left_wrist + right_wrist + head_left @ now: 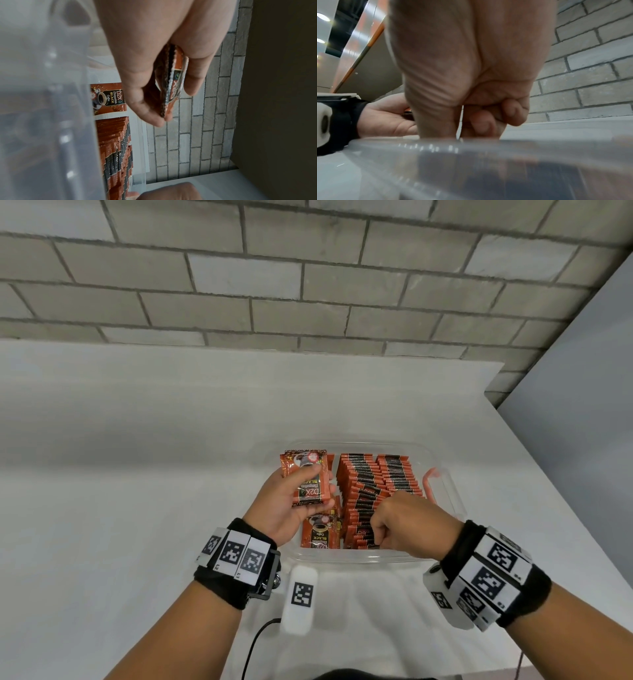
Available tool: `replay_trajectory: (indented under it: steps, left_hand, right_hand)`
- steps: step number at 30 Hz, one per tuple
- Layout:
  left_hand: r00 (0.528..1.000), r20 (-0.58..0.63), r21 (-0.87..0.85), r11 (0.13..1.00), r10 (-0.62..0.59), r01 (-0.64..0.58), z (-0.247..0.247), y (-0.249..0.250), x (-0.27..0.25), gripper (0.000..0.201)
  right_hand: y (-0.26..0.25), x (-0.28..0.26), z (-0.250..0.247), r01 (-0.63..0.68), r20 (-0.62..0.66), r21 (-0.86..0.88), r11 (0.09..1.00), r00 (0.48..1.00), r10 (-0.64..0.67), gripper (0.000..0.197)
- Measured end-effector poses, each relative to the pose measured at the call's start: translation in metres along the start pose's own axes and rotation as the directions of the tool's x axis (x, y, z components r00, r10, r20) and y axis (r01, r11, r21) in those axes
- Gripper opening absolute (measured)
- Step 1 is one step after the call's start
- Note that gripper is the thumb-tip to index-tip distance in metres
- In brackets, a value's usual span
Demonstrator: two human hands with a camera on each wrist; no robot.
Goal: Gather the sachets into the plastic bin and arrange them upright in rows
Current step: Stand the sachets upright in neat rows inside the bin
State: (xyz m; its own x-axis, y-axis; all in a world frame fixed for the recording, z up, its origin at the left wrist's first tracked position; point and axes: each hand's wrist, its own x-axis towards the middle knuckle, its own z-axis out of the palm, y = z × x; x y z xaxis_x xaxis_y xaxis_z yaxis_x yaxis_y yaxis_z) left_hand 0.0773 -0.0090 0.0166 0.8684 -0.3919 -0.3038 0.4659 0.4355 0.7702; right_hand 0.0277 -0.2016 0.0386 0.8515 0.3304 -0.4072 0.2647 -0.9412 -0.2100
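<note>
Mostly filed: two upright rows (376, 494) fill the bin (448, 474) right of my left hand (291, 508), which grips a small stack of sachets (308, 477). Right hand (407, 525) fingers curl into the near row end; contents unclear. Next: slot stack upright.

The sachet (109, 100) lying flat in the bin read "D2X", "BLACK", "Coffee", with a script line between that was too small to make out. The sachet stack (310, 479) in the left hand (291, 508) showed "D2X" and "BLACK" upside down in the head view. The wrist bands (236, 554) carried square black-and-white marker codes with tiny characters, not legible, and the white block (301, 597) bore another such code.
</note>
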Motion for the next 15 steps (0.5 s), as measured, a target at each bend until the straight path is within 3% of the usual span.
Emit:
replay_trajectory:
  steps: [6,10,12,14,15]
  left_hand:
    - [0.998,0.004,-0.062,0.996,-0.061,0.061,0.000,0.002,0.000,0.014]
    - [0.997,0.045,0.061,0.997,-0.055,0.053,0.002,0.003,0.000,0.015]
    - [0.995,0.080,0.108,0.993,-0.058,0.049,0.007,0.004,0.000,0.015]
    - [0.992,0.114,0.149,0.988,-0.047,0.029,0.013,0.005,0.001,0.020]
    - [0.991,0.128,0.167,0.986,-0.030,0.009,0.017,0.005,0.001,0.018]
  right_hand:
    - [0.006,0.002,0.004,-0.020,-0.001,0.037,0.999,1.000,0.020,0.009]
    - [0.009,-0.006,-0.005,-0.040,0.029,0.140,0.989,0.999,0.036,0.009]
    - [0.008,-0.012,-0.016,-0.028,-0.135,0.253,0.967,0.989,0.064,0.014]
    - [0.004,-0.014,-0.027,0.022,-0.365,0.448,0.894,0.917,0.161,0.017]
    - [0.000,-0.013,-0.031,0.043,-0.419,0.543,0.838,0.880,0.226,0.016]
